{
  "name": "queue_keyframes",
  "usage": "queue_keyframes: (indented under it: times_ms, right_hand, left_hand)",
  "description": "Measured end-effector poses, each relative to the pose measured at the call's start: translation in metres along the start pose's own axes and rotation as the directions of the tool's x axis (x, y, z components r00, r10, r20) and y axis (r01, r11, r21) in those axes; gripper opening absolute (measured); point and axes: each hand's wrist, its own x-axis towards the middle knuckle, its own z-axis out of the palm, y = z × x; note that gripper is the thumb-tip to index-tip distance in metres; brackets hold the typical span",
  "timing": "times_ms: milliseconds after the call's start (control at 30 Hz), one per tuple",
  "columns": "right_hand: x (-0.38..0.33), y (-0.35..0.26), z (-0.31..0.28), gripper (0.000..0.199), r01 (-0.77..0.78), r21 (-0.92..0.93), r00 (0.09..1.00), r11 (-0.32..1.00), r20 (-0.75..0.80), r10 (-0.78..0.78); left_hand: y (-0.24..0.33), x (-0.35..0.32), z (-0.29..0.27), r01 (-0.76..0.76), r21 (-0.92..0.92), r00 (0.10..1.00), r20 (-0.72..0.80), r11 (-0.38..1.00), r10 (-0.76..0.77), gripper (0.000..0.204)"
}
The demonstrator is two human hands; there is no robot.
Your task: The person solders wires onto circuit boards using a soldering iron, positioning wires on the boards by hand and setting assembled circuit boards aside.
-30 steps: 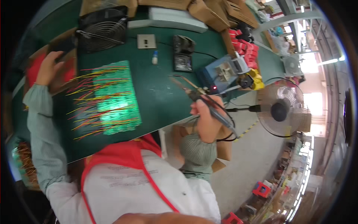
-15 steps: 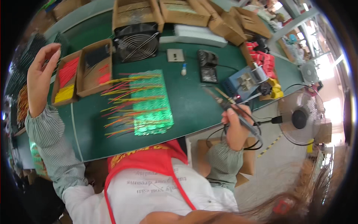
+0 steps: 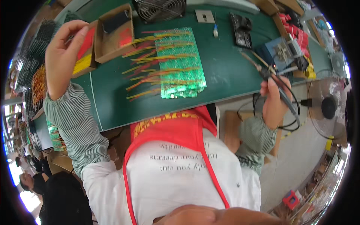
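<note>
Raised over the left end of the bench, my left hand (image 3: 62, 56) has bent fingers with the thumb a little apart from them; nothing shows between them. Beneath its fingertips is a cardboard box (image 3: 92, 67) of red and yellow thin pieces. My right hand (image 3: 276, 99) grips a soldering iron (image 3: 283, 93) by its dark handle, tip toward the upper left. Close to the iron runs a thin yellowish rod (image 3: 258, 58); I cannot tell whether the hand holds it. Between the hands lies a stack of green circuit boards (image 3: 180, 67), with red and yellow wires (image 3: 144, 80) sticking out leftward.
A second cardboard box (image 3: 108, 52), a black fan (image 3: 159, 9), a metal plate (image 3: 205, 16), a small bottle (image 3: 215, 32) and a black holder (image 3: 240, 30) line the back. At right stand a blue soldering unit (image 3: 275, 54) and a floor fan (image 3: 328, 107).
The view has tilted and shifted, so the bench sits higher and farther right. My left hand's thumb and fingertips look closer together. My right hand keeps hold of the soldering iron.
</note>
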Motion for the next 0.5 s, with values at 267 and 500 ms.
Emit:
queue_keyframes:
  times_ms: [267,500]
  right_hand:
    - [0.000,-0.006,0.008,0.017,-0.003,-0.017,1.000,1.000,0.011,0.003]
    - [-0.002,-0.005,0.009,0.016,0.008,-0.089,1.000,0.996,-0.013,-0.009]
  left_hand:
    - [0.024,-0.009,-0.016,-0.046,0.011,0.998,-0.037,0.999,0.047,0.012]
    - [0.036,-0.025,-0.036,-0.066,0.015,0.975,-0.210,0.998,0.068,0.013]
